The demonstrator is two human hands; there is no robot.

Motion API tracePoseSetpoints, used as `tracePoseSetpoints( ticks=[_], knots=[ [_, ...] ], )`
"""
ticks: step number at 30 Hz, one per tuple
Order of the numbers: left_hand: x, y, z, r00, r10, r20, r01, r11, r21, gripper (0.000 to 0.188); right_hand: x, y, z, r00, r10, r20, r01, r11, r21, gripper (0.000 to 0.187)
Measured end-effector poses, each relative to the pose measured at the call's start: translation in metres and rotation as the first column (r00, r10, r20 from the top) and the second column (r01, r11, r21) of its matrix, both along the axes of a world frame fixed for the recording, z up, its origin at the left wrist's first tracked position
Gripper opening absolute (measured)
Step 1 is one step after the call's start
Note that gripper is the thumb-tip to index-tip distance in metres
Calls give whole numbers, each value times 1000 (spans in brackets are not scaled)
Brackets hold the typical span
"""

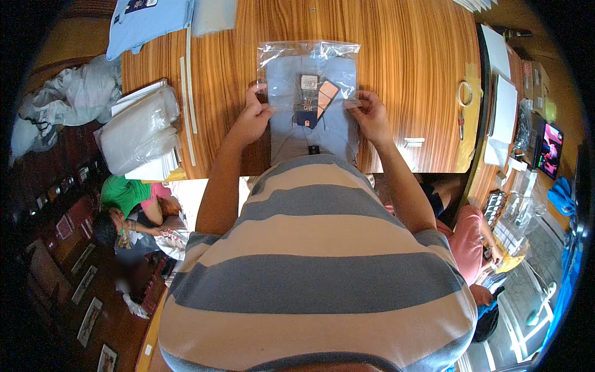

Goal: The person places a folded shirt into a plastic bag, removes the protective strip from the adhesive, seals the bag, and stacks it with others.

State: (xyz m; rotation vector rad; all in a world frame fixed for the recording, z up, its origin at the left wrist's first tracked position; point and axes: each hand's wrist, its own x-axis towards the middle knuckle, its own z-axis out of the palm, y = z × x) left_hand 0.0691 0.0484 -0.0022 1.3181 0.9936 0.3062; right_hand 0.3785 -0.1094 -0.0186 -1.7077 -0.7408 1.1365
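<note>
Blue shirt [313,127]: half inside clear bag [308,54], on wooden table [396,56]
Left hand [251,118]: fingers pinching bag's left edge
Right hand [372,115]: fingers pinching bag's right edge

left hand [251,118], right hand [372,115], both pinching, forearms extended

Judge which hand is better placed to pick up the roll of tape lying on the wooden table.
Right. The right hand grips the clear plastic bag on the side nearer the tape roll; the left hand holds the far edge.
</note>
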Motion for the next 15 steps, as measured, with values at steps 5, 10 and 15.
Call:
tracePoseSetpoints(
  ticks=[5,10,15],
  knots=[
    [-8,5,-6,969,-7,-246,20,999,50,42,3,3,-2,997,3,75,-7,999,51,54],
    [-3,1,16,957,83,-277,-79,997,26,42,2,4,5,998,18,67,-20,999,27,55],
    [1,-6,17,952,183,-246,-167,982,86,52,3,6,5,997,55,58,-57,997,48,52]
  ],
)
